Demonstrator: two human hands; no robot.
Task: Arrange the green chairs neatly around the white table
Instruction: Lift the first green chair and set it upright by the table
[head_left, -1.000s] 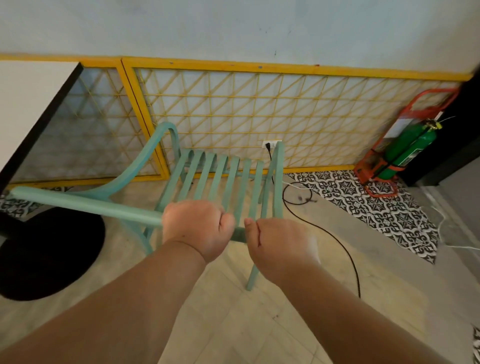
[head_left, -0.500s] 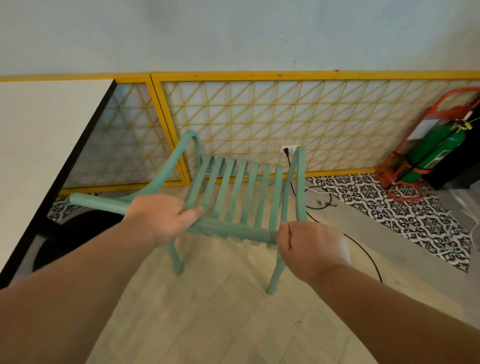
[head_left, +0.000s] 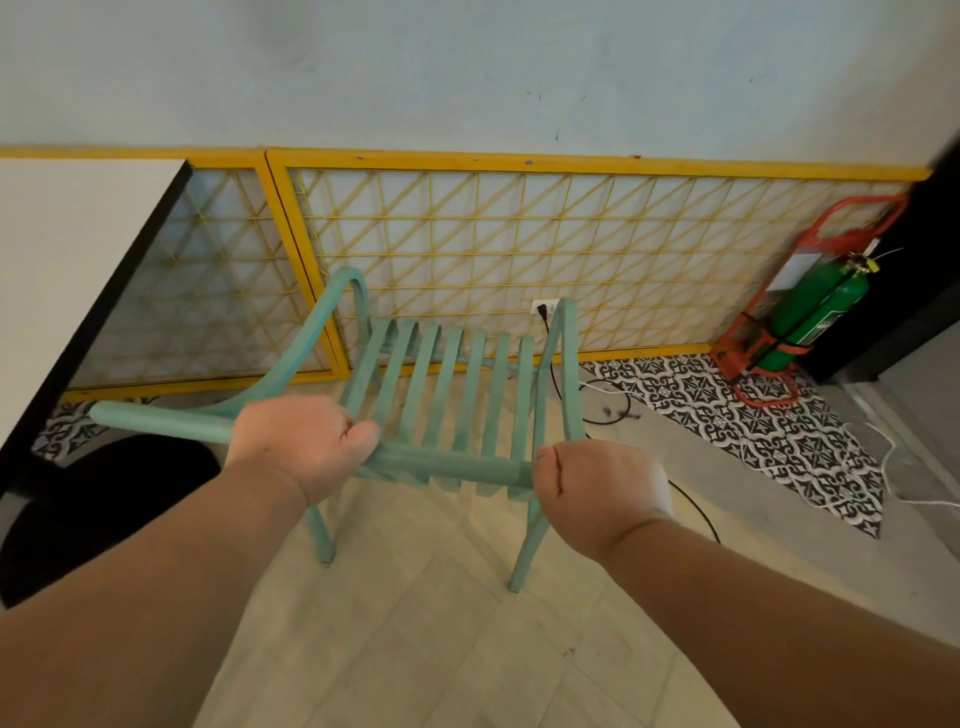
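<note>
Reaching forward with both bare forearms, we grip the top rail of the green chair (head_left: 447, 400); our left hand (head_left: 306, 447) is wrapped over the rail left of the slats, thumb lying along its front, and our right hand (head_left: 597, 491) is fisted around the rail's right end, the two hands set apart with a bare stretch of rail between them; the chair's two nearer legs stand on the pale tiled floor (head_left: 415, 623) just beyond our wrists, and its slatted back and seat run away from us toward the wall; to our left the white table (head_left: 62, 249) shows its dark edge, the chair's curved left arm reaching out beside that edge, with the table's round black base (head_left: 104, 499) on the floor below; a black cable (head_left: 691, 509) trails across the floor past our right hand; farther off lies a strip of black-and-white patterned tiles (head_left: 727, 415); behind the chair a yellow lattice panel (head_left: 519, 249) lines the foot of the wall, a plug set in its socket; at the far right a green cylinder (head_left: 815, 312) leans in a red stand (head_left: 748, 364).
</note>
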